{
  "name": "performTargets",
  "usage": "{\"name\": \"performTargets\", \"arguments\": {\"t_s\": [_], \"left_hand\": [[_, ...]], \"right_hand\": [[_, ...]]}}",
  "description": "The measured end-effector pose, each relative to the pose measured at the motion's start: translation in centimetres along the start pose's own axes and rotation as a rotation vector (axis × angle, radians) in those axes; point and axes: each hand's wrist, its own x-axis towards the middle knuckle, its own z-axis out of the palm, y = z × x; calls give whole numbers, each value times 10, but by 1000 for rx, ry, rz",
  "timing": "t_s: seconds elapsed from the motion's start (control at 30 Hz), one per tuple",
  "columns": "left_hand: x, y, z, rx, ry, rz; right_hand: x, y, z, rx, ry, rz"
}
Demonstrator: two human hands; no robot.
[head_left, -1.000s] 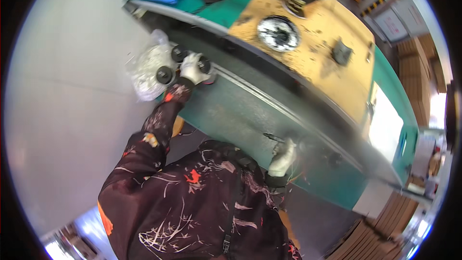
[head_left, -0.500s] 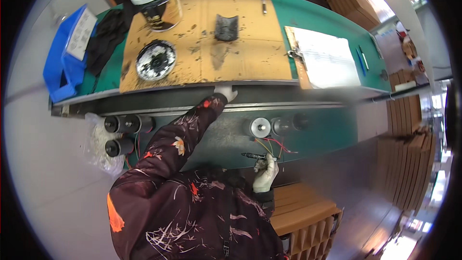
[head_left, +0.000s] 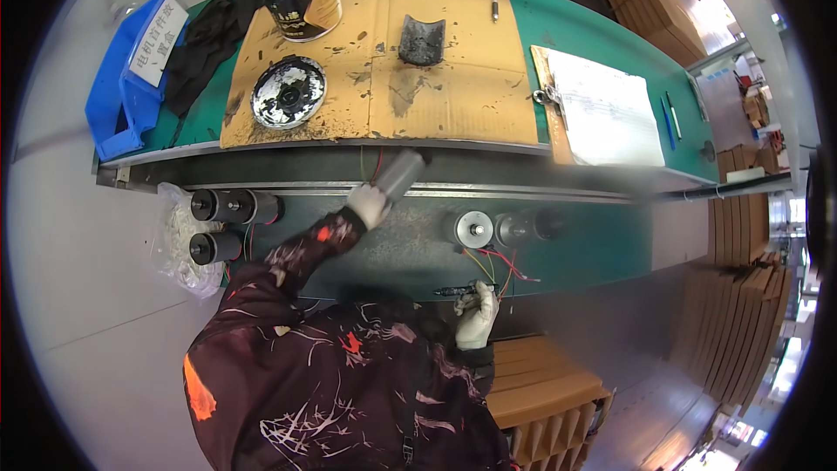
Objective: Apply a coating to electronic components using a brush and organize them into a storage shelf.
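Note:
A grey cylindrical motor (head_left: 402, 176) is tilted in my gloved left hand (head_left: 368, 203), whose fingers are wrapped round its lower end. It is over the gap beneath the upper shelf's front edge, with thin red and yellowish wires beside it. Close to my body, my gloved right hand (head_left: 475, 318) is closed on a black marker pen (head_left: 453, 290) that points left. Just beyond the pen stands a motor with a silver end face (head_left: 473, 229), red and yellow wires trailing toward me. Another grey motor (head_left: 512, 228) is beside it, partly blurred.
Several dark motors (head_left: 237, 206) lie at the bench's left end beside a clear plastic bag (head_left: 187, 249). Stained cardboard (head_left: 471, 96) on the shelf carries a paint bucket (head_left: 305, 9), its smeared lid (head_left: 289, 92) and a curved black piece (head_left: 422, 40). A clipboard (head_left: 561, 135) lies right.
My left hand has come back from under the shelf edge, bringing the grey motor into view. My right hand keeps the marker in nearly the same place.

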Motion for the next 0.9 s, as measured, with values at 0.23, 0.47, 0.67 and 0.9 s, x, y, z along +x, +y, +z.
{"name": "performTargets", "arguments": {"t_s": [0.23,0.47,0.67,0.9], "left_hand": [[-23,37,19,-194,-248,-296],[-34,30,15,-166,-272,-249],[-104,27,-51,-409,434,-342],[-111,36,-50,-444,640,-559]], "right_hand": [[-4,-1,3,52,-47,83],[-4,0,4,21,-105,74],[-4,-3,31,4,-250,107],[6,-14,94,-130,-456,44]]}}
